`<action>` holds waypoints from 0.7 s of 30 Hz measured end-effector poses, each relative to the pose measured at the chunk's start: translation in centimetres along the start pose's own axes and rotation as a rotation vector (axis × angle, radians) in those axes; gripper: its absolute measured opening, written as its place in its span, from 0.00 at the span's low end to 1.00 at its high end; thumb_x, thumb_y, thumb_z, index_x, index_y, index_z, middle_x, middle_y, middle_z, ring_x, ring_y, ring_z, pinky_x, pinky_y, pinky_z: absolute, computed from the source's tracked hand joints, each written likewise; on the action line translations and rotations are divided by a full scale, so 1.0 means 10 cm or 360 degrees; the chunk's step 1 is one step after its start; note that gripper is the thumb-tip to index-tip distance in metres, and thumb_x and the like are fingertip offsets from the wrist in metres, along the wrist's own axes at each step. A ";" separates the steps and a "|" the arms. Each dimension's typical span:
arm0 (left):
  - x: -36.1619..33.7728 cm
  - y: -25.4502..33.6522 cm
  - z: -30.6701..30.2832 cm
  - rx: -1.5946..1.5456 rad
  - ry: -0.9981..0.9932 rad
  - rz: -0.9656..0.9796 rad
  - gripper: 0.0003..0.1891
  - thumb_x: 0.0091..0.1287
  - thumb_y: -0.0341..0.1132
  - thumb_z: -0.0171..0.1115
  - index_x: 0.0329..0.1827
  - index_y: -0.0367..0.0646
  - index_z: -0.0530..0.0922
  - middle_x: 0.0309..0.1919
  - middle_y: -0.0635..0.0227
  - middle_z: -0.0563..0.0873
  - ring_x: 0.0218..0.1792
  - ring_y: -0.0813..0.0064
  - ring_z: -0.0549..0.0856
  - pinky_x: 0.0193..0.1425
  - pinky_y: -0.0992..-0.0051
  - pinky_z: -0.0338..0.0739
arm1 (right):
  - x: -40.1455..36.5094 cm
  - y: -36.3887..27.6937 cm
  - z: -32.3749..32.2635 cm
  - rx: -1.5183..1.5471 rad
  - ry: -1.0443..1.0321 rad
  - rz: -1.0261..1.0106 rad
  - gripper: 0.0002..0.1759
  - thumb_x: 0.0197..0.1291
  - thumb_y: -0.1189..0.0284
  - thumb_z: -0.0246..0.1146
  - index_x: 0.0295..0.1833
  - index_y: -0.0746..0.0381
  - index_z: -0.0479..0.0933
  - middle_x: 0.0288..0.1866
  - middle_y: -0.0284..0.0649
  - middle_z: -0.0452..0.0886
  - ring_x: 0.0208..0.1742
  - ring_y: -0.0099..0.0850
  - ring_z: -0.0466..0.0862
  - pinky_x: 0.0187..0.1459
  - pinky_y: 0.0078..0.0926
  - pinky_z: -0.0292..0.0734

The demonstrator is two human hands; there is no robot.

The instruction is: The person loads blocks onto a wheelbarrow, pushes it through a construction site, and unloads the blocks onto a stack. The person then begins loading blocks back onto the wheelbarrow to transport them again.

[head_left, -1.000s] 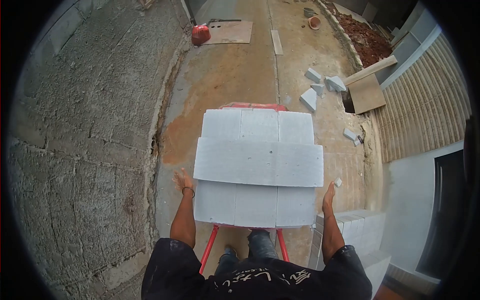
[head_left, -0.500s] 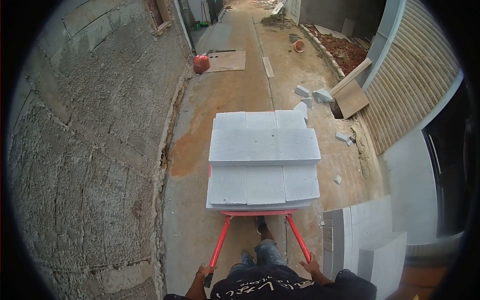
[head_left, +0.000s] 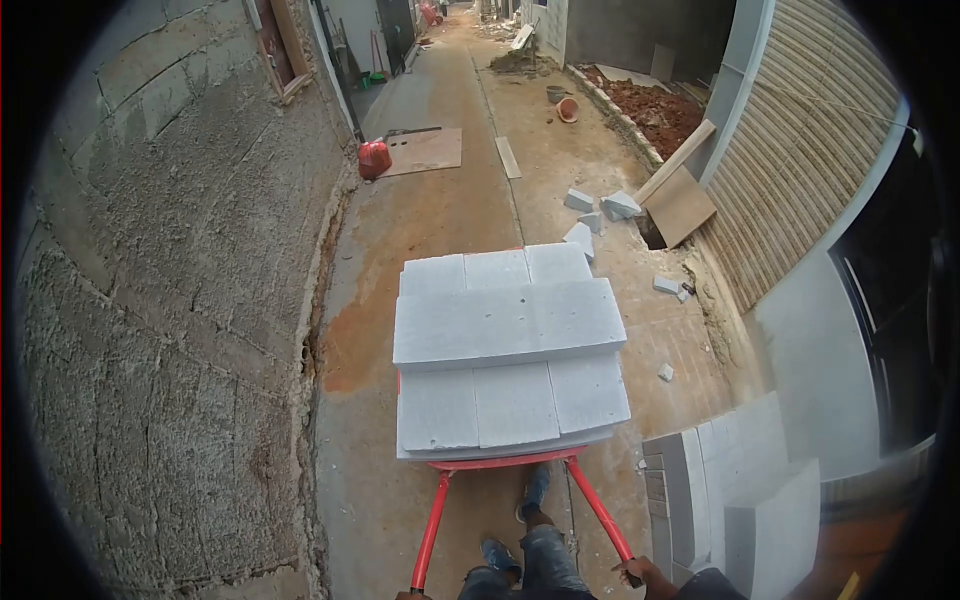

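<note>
A red wheelbarrow (head_left: 505, 462) stands in front of me, loaded with several white concrete blocks (head_left: 515, 405). One long block (head_left: 508, 322) lies crosswise on top of the others. My right hand (head_left: 646, 574) is wrapped round the dark grip of the right handle (head_left: 603, 512). At the bottom edge, only a little of my left hand (head_left: 412, 595) shows, at the end of the left handle (head_left: 430, 530); the rest is cut off. My legs and feet show between the handles.
A rough wall (head_left: 190, 330) runs along the left. Stacked white blocks (head_left: 745, 450) stand close on my right. Ahead lie broken block pieces (head_left: 620, 206), a leaning board (head_left: 680, 207), a flat board (head_left: 425, 152), a red bag (head_left: 374, 160) and an orange bucket (head_left: 567, 110).
My view has tilted up, so the wheelbarrow and my hands sit lower in it. My left hand has mostly left the frame. Both legs have shifted in a step.
</note>
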State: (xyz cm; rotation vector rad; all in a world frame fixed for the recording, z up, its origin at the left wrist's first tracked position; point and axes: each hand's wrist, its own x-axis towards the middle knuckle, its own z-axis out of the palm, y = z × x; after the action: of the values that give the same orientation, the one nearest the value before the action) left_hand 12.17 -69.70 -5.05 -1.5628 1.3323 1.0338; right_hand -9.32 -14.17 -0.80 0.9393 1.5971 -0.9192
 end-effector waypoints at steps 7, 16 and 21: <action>-1.05 1.33 -0.46 0.0216 0.0186 -0.0115 0.14 0.47 0.35 0.73 0.26 0.36 0.77 0.19 0.61 0.81 0.16 0.70 0.80 0.22 0.67 0.78 | 0.23 -0.17 -0.15 -0.0635 0.0324 0.0039 0.17 0.39 0.67 0.75 0.29 0.69 0.80 0.25 0.44 0.81 0.25 0.32 0.82 0.27 0.30 0.77; -1.83 2.89 -0.91 0.0231 0.0360 -0.0196 0.12 0.46 0.33 0.72 0.24 0.35 0.78 0.17 0.62 0.80 0.14 0.71 0.79 0.19 0.69 0.75 | -0.44 -2.24 -0.26 -0.0646 0.0497 0.0133 0.19 0.41 0.65 0.68 0.30 0.73 0.80 0.26 0.50 0.84 0.23 0.38 0.84 0.28 0.30 0.78; -1.95 3.88 -0.91 0.0143 0.0445 -0.0145 0.11 0.46 0.32 0.71 0.22 0.35 0.78 0.16 0.62 0.80 0.13 0.71 0.78 0.17 0.70 0.74 | -0.91 -4.00 -0.38 -0.0439 0.0404 0.0152 0.14 0.43 0.69 0.68 0.29 0.71 0.78 0.20 0.42 0.79 0.17 0.32 0.78 0.19 0.30 0.71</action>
State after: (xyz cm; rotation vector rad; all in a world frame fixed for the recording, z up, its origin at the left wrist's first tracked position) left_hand -27.66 -76.10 13.48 -1.7284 1.4572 0.7081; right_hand -45.56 -28.05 13.11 0.9536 1.8213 -0.5110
